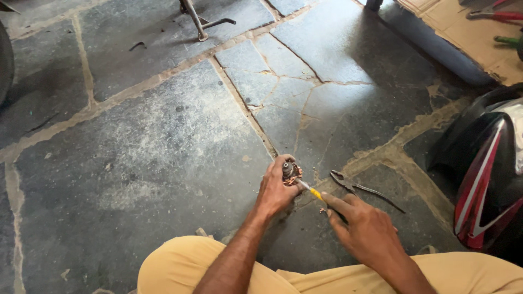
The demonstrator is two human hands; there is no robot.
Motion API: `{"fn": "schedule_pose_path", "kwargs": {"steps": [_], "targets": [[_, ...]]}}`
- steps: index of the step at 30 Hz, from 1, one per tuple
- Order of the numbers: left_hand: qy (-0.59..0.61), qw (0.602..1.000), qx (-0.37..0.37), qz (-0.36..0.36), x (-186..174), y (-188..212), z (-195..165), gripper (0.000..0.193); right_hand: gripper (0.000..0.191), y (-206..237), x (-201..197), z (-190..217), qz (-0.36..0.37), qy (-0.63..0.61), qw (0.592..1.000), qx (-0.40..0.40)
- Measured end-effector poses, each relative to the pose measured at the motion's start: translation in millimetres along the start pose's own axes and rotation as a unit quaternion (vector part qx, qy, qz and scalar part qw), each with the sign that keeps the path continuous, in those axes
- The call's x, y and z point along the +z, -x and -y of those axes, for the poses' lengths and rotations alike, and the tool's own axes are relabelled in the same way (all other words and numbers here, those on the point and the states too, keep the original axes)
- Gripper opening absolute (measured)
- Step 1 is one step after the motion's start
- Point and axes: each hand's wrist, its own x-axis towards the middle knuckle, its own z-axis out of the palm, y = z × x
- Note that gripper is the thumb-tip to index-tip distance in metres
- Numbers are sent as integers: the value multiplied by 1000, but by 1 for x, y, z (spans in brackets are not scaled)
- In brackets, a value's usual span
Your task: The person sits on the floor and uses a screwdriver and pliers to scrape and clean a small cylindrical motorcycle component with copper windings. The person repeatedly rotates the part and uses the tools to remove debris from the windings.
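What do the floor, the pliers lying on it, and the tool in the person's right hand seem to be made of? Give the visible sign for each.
Floor: grey stone slabs, matte and dusty, with cracks and pale mortar joints.
Pliers: probably bare steel, dark and dull, with thin uncoated handles.
Tool in the right hand: a metal shaft, with a yellow part that looks like plastic.

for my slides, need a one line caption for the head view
Seated on a stone floor, left hand holds a small motor part while right hand works a yellow-handled screwdriver into it, pliers nearby.

Flattened brown cardboard (468, 32) lies at the top right corner of the stone floor (163, 136), beyond my reach. I see no labels, signs or screens.
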Motion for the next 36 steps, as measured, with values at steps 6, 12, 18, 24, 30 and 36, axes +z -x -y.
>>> {"fn": "schedule_pose_path", "kwargs": {"steps": [6, 12, 18, 24, 30, 36], "targets": [[5, 999, 50, 12, 0, 9, -2, 57, 35, 4, -5, 7, -8, -75, 996, 48], [11, 996, 84, 10, 2, 15, -2, 61, 36, 9, -20, 13, 45, -63, 985, 154], [5, 996, 87, 20, 2, 18, -3, 61, 32, 12, -20, 15, 49, -73, 984, 156], [-10, 996, 68, 61, -1, 25, -8, 62, 37, 16, -24, 13, 39, -90, 983, 154], [-15, 992, 115, 47, -2, 27, -6, 59, 36, 17, -28, 12, 41, -99, 980, 169], [-19, 993, 104, 57, -2, 29, -4, 59, 36, 19, -23, 10, 42, -83, 985, 143]]}}
